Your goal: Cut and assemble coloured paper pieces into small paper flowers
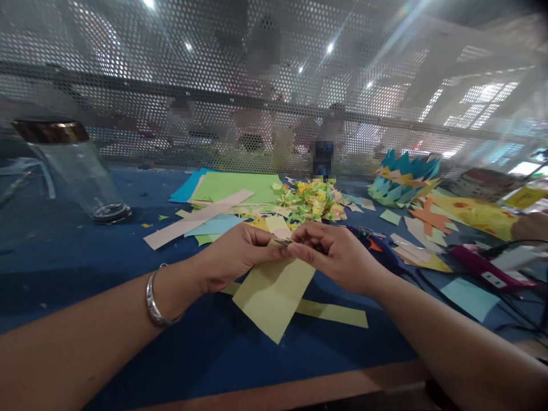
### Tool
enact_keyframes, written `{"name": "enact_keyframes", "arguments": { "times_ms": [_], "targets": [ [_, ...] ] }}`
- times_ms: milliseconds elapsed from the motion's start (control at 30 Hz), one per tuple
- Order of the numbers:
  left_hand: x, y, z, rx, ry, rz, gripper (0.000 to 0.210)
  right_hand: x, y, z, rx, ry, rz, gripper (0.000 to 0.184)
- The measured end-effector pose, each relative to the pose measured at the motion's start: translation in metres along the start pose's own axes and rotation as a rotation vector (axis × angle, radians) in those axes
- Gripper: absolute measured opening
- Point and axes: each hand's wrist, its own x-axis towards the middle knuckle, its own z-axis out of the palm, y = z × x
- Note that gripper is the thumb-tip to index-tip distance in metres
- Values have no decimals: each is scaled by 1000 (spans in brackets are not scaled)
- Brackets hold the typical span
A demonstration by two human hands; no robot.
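Note:
A pale yellow sheet of paper hangs tilted between my two hands, its lower corner toward me. My left hand is closed, thumb and fingers pinching the sheet's top edge. From the other side my right hand meets it, fingers curled and thumb pressed at the same edge. Between the fingertips shows a small greyish, thin bit that I cannot make out. Under the sheet, a narrow yellow paper strip lies on the blue table.
Beyond my hands are a heap of paper scraps, a pink strip and green sheets. A glass jar stands left. Rightward are a blue paper crown, a magenta power strip and cables. A perforated metal screen rises behind.

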Motion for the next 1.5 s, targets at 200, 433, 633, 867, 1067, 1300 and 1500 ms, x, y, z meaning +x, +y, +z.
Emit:
{"name": "enact_keyframes", "arguments": {
  "times_ms": [200,433,633,867,1067,1300,1500],
  "targets": [
    [-4,10,-3,3,42,-41,22,1,-1,-1,19,29,6,26],
    [-4,15,-5,18,56,-53,21,1,-1,-5,53,35,3,29],
    [-5,14,-3,36,59,-23,23,2,-2,-6,33,45,0,28],
    [-4,12,-4,46,57,-18,21,0,-1,-4,54,38,4,29],
    [-3,8,-5,30,65,-28,20,1,-2,-4,65,35,6,28],
    [-4,9,-5,32,73,6,21,1,-1,-4,52,37,1,27],
    [-3,9,-6,21,57,-26,18,1,1,-3,44,36,2,28]
  ]
}}
